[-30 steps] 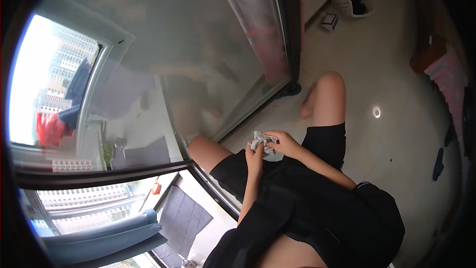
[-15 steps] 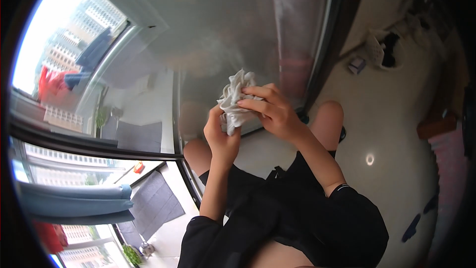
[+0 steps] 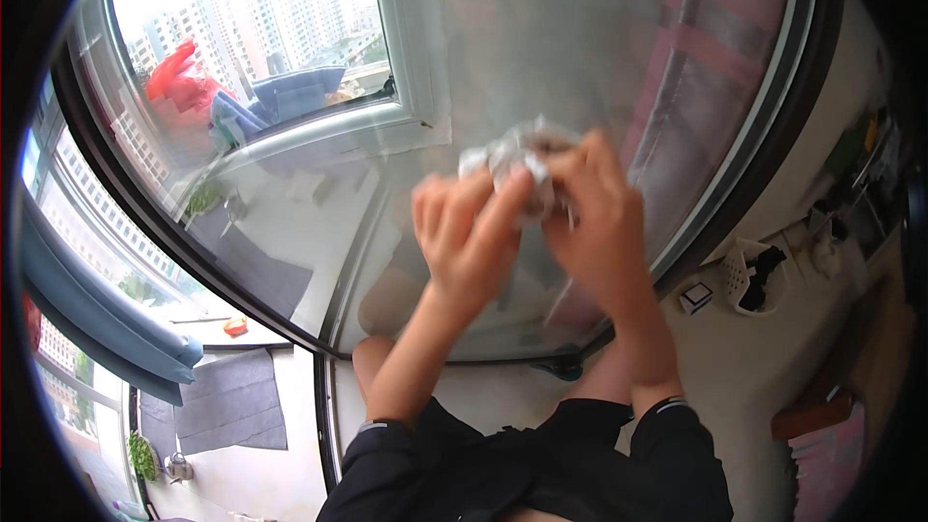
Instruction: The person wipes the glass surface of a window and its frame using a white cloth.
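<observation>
A crumpled white cloth (image 3: 536, 140) is bunched up between my two hands, in front of a large glass door panel (image 3: 541, 39). My left hand (image 3: 464, 232) is closed on the cloth's near left side, with its fingers curled. My right hand (image 3: 604, 213) grips the cloth from the right, and its fingers bend over the top. Both hands are a little blurred. Whether the cloth touches the glass I cannot tell.
The door's dark frame (image 3: 242, 304) curves across the left. Beyond it lie a grey mat (image 3: 232, 401), a green plant (image 3: 143, 456) and hanging blue fabric (image 3: 106, 314). On the right floor stand a white basket (image 3: 749, 280) and a small box (image 3: 694, 298).
My view has tilted up, showing more of the glass and window. My hands have moved farther out, and the left fingers now curl over the cloth, which looks more tightly bunched.
</observation>
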The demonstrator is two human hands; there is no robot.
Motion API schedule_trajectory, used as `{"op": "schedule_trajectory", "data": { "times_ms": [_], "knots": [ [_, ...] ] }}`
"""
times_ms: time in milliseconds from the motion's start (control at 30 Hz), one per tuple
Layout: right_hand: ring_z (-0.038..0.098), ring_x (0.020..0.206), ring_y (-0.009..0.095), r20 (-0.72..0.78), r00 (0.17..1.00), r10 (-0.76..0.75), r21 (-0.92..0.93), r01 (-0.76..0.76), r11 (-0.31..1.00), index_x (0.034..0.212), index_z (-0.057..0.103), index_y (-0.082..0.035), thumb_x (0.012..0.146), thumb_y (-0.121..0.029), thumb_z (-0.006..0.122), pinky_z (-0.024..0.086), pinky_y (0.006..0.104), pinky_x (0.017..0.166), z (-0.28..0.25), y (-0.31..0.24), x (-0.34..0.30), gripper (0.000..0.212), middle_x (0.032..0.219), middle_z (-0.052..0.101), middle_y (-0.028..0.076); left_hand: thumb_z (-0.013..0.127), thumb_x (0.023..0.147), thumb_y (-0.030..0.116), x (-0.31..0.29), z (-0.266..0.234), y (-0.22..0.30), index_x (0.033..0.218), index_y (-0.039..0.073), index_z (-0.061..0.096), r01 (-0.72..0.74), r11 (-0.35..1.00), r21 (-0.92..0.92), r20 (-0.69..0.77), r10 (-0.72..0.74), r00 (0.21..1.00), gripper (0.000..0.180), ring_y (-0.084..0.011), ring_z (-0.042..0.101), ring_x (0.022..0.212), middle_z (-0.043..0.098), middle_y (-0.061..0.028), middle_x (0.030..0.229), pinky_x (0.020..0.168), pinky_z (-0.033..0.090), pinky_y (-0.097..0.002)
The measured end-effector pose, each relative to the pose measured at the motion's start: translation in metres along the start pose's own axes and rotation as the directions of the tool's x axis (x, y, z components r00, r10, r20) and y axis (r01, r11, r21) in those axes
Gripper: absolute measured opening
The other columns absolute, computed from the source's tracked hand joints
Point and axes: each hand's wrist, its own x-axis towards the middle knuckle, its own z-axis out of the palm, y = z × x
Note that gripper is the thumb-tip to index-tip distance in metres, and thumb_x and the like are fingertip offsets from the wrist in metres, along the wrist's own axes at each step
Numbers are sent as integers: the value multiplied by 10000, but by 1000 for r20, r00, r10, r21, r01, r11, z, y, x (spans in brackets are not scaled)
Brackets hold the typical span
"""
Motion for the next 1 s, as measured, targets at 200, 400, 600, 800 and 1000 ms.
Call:
{"op": "schedule_trajectory", "data": {
  "times_ms": [200,400,600,800,1000],
  "knots": [
    [493,727,270,97,839,536,239,-542,805,846,563,-12,632,97,558,405,307,611,70,-7,-184,241,783,451,116,606,591,-50,-161,-50,44,1016,103,647,301,953,22,344,-289,893,454,-186,492,625,540,-23,776,555,426,-291],
    [400,1197,359,601,606,522,172,-735,656,1283,379,39,812,-65,567,340,359,969,110,-43,-321,518,1345,353,210,628,592,-13,-287,-107,55,936,67,575,758,588,284,653,-697,296,357,-335,564,672,565,-127,766,557,464,-375],
    [502,1039,332,245,900,360,218,-413,884,1168,468,-8,771,71,532,410,367,872,114,-16,-239,409,1164,494,199,641,579,0,-215,-77,12,827,25,584,538,831,-143,539,-390,746,255,-294,595,670,600,-121,782,560,486,-342],
    [544,894,260,-165,984,61,232,-21,973,1050,521,-55,764,76,586,472,303,736,74,-16,-121,321,1071,509,161,646,587,-7,-89,-44,10,751,-19,562,277,926,-257,182,-235,955,184,-319,608,764,607,-174,859,660,524,-360],
    [506,870,276,-126,971,204,134,-188,973,934,513,-65,646,-9,670,423,333,728,63,-27,-89,333,961,498,144,669,562,-16,-79,-25,9,799,14,594,262,917,-301,79,-250,965,250,-296,561,836,558,-95,909,692,488,-343]
  ]
}}
